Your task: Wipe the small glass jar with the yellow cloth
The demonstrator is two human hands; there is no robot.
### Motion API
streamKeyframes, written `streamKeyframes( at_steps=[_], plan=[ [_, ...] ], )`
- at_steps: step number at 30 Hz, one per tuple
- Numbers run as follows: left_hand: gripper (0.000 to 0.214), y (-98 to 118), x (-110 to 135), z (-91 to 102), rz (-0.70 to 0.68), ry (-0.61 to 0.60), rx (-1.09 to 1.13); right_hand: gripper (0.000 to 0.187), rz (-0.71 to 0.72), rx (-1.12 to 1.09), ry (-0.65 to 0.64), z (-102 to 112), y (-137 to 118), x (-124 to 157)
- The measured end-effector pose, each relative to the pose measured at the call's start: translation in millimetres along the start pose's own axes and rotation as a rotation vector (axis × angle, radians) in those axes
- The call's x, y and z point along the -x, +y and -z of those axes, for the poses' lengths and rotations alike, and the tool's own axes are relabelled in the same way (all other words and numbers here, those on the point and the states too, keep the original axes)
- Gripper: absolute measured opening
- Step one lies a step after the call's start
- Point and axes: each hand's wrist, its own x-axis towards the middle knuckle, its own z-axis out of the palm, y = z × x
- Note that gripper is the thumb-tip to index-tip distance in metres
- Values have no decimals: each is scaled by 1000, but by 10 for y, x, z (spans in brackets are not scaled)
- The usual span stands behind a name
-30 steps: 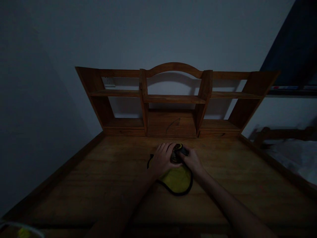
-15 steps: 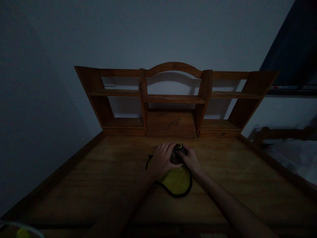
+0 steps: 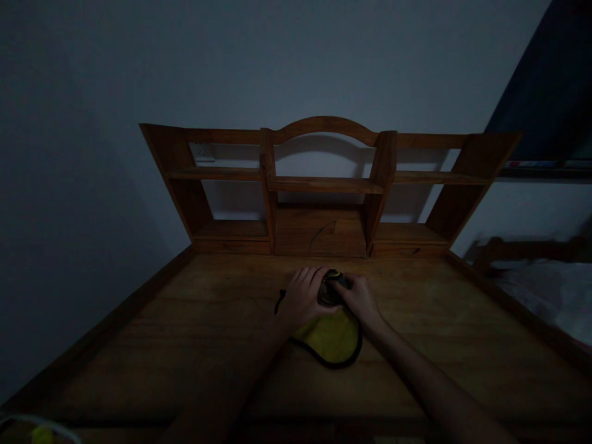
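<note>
A yellow cloth with a black edge (image 3: 333, 338) lies on the wooden desk (image 3: 185, 333), near the middle. My left hand (image 3: 303, 296) rests on its far left part with the fingers curled over a bunched dark and yellow lump (image 3: 331, 285). My right hand (image 3: 359, 297) grips the same lump from the right. Both hands meet over it, so its shape is mostly hidden. The room is dim.
A wooden shelf unit (image 3: 324, 185) with bare compartments stands along the desk's back edge against the wall. A bed with a wooden frame (image 3: 531, 253) lies to the right. A pale rim with something yellow (image 3: 37, 428) shows at the bottom left corner.
The hands stay on the bunched part of the cloth. The cloth's near edge has shifted slightly to the right.
</note>
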Motion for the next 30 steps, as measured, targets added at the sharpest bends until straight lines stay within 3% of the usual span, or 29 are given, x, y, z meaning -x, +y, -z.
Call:
streamKeyframes(
  at_steps=[6, 19, 25, 30],
  plan=[
    [77, -10, 2, -5, 16, 6, -26, 22, 26, 31, -13, 18, -42, 14],
    [74, 0, -14, 8, 85, 24, 4, 33, 95, 3, -24, 21, -103, 67],
    [76, 13, -23, 7, 157, 53, 31, 39, -26, -283, -26, -48, -34, 34],
    [76, -20, -28, -14, 251, 127, 99, 42, -255, -687, -49, -126, -35, 37]
  ],
)
